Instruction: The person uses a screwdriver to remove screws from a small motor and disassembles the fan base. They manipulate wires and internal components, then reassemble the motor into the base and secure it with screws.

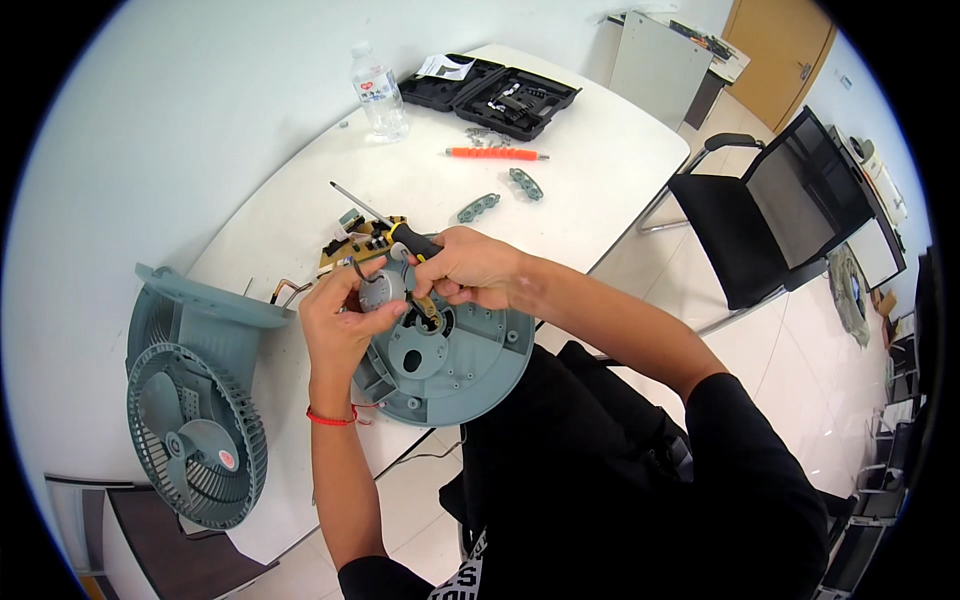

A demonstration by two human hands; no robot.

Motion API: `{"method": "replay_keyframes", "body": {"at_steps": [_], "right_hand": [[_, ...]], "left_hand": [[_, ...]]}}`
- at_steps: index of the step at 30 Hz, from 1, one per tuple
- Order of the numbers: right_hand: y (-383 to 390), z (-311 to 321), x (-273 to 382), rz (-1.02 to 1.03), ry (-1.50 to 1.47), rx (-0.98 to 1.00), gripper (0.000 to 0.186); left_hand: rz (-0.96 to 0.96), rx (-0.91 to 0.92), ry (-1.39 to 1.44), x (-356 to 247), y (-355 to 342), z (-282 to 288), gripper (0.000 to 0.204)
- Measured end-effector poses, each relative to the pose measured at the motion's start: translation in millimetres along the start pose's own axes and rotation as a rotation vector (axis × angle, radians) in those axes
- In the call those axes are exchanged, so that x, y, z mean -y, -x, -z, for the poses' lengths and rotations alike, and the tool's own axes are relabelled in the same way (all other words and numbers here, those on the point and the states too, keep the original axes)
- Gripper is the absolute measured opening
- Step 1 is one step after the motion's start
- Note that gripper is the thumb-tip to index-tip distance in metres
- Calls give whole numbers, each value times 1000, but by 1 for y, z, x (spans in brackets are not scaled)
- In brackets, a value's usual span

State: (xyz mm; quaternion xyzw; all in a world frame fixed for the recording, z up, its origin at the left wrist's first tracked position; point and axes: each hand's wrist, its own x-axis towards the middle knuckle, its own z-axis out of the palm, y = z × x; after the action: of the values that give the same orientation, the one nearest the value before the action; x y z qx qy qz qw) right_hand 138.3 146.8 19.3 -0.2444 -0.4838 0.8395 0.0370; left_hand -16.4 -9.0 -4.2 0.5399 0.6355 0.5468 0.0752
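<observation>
A small round silver motor [382, 291] is pinched in the fingers of my left hand [335, 312], above the round grey-green fan base [470, 372]. My right hand [468, 262] is closed around a black-and-yellow screwdriver [413, 240], whose shaft points up and left, away from the motor. Its fingertips are close to the motor's right side, beside a looped grey cable; whether they also grip the cable I cannot tell. Below the motor, a brass-coloured part [428, 314] shows over the middle of the base. A brown circuit board [345, 256] with components lies just beyond my left hand.
A fan head [198, 435] with its grey-green housing stands at the left. Farther back are a water bottle [380, 95], an open black tool case [515, 103], small metal pieces, an orange flexible shaft [495, 154] and two grey-green strips [478, 208]. A black chair [745, 225] stands right of the table.
</observation>
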Motion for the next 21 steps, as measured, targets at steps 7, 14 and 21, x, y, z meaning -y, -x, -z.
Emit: {"method": "replay_keyframes", "body": {"at_steps": [7,14,21], "right_hand": [[-11,-2,-4,-20,-77,-17,21],[-17,-6,-2,-53,-116,-41,13],[-19,-10,0,-73,-136,-64,10]], "left_hand": [[76,-96,-39,12,1,-3,35],[95,-126,-173,2,0,-2,28],[-91,35,-341,-13,0,6,40]]}}
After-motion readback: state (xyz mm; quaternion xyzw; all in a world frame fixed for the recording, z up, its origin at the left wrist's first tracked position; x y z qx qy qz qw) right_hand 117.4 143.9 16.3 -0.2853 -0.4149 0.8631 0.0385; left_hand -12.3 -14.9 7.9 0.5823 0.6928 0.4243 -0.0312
